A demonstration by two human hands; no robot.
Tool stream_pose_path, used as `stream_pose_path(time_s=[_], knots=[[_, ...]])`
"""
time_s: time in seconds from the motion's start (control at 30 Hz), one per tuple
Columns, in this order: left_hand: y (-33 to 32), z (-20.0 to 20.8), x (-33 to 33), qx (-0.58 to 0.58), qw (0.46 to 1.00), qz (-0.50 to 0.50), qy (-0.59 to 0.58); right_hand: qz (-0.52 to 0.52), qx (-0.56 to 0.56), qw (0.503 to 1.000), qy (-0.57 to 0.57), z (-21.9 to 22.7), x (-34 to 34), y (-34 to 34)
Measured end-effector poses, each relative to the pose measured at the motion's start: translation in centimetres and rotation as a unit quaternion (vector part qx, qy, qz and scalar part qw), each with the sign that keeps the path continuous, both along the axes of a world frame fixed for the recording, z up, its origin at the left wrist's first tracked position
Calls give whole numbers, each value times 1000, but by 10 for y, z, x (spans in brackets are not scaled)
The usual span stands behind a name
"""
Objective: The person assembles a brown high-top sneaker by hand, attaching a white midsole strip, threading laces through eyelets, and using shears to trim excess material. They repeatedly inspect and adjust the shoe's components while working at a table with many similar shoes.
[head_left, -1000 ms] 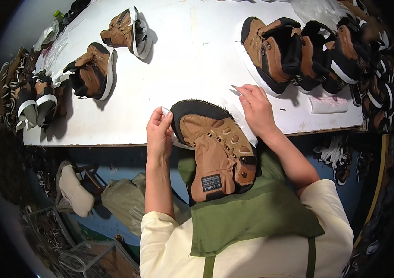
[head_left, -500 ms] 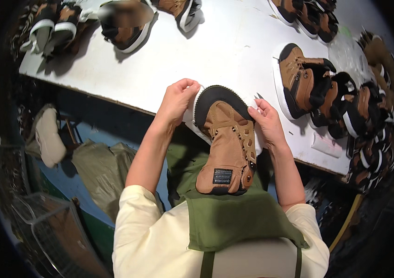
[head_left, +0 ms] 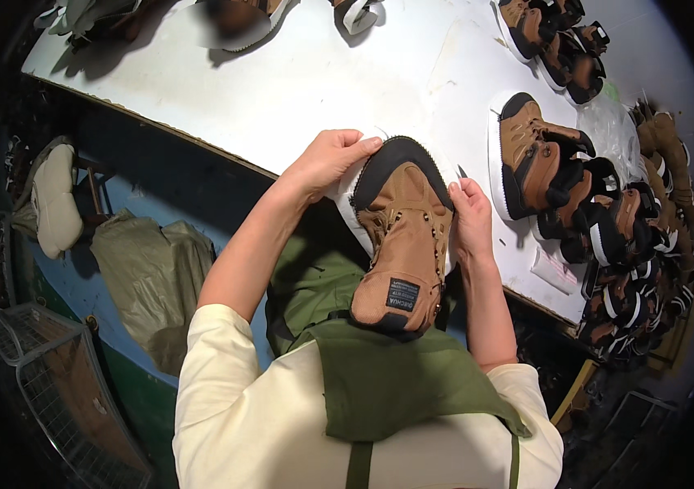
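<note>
so, field notes from the head view, clock directions read off the boot's middle.

boot: a tan boot [head_left: 402, 236] with black toe cap and white sole rim, toe pointing toward the table, its open collar end down against the person's green apron [head_left: 396, 383]; it lies between the two hands at the table's near edge.

left hand: left hand [head_left: 327, 163] sits at about 10 o'clock of the boot, fingers curled over the white sole edge beside the toe cap, closed on it and touching.

right hand: right hand [head_left: 471, 218] sits at about 3 o'clock, palm flat along the boot's side, fingers [head_left: 468, 191] closed against the sole rim near the laces; gripping the same boot.

laces: run down the boot's middle, between the hands, uncovered.

table: white table [head_left: 322, 73] lies from 11 to 2 o'clock; the boot's toe overlaps its near edge.

other boots: a row of brown and black boots [head_left: 575, 196] lies at 2 to 4 o'clock, well apart from the right hand; more boots [head_left: 555, 41] at 1 o'clock, and some at the far table edge at 11 o'clock, cut off by the rim.

floor side: a pale sack [head_left: 155, 277] and a wire basket [head_left: 53, 383] at 8 to 9 o'clock, below the table.
</note>
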State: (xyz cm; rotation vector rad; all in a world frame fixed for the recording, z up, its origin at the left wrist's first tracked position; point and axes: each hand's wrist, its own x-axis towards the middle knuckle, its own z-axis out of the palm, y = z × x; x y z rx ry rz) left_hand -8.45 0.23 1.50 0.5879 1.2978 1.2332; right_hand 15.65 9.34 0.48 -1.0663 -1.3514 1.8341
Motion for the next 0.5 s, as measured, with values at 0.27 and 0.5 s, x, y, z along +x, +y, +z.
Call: stream_pose_path(time_s=[0.27, 0.5], knots=[[11, -7, 11, -3, 998, 14, 63, -40, -29, 991, 121, -11, 16, 4], [11, -13, 16, 10, 996, 35, 79, -69, -129, 949, 279, -9, 14, -2]])
